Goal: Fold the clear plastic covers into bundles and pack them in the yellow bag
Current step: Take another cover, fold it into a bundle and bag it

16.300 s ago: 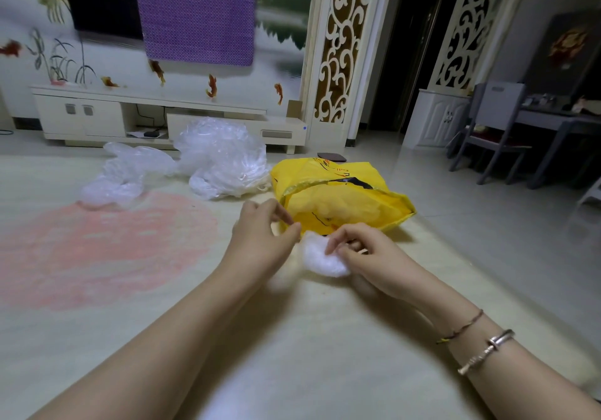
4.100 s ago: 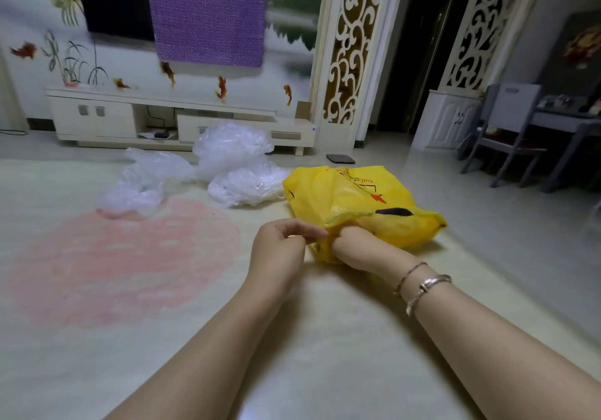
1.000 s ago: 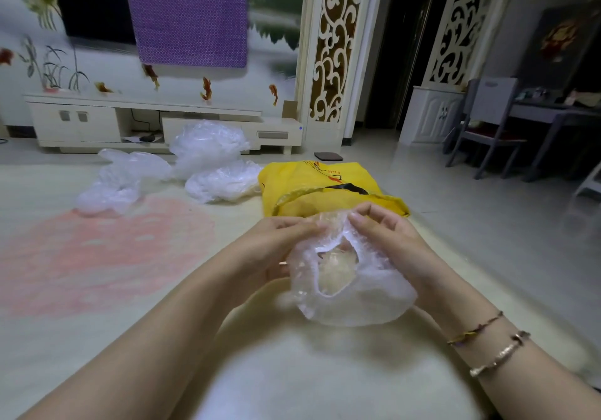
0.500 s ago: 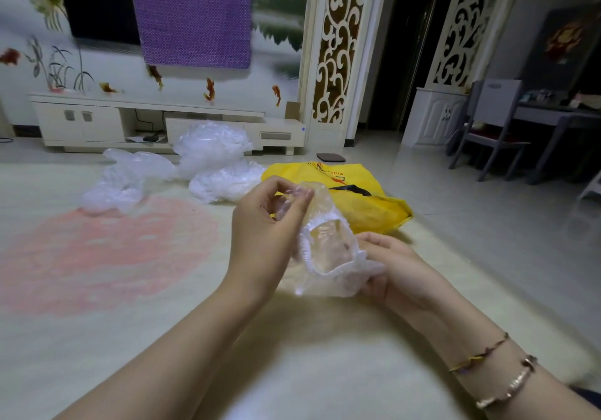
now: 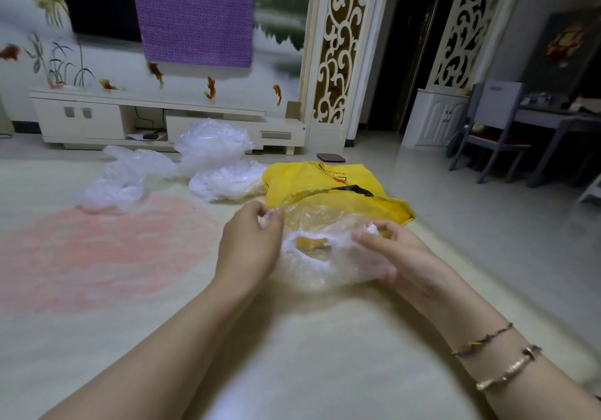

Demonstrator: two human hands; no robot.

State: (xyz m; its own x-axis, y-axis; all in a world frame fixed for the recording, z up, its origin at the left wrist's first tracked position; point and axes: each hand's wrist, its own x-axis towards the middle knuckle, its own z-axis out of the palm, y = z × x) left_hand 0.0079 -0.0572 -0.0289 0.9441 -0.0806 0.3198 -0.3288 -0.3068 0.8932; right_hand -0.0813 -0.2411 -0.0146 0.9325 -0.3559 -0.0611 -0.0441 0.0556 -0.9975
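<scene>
Head view: left hand and right hand pinch the clear cover by its rim before the yellow bag; flatten first, then fold tight.

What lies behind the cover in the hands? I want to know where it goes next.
Directly behind the cover, held by the left hand and right hand, lies the yellow bag. Its near edge shows blurred through the plastic; its contents are hidden.
</scene>
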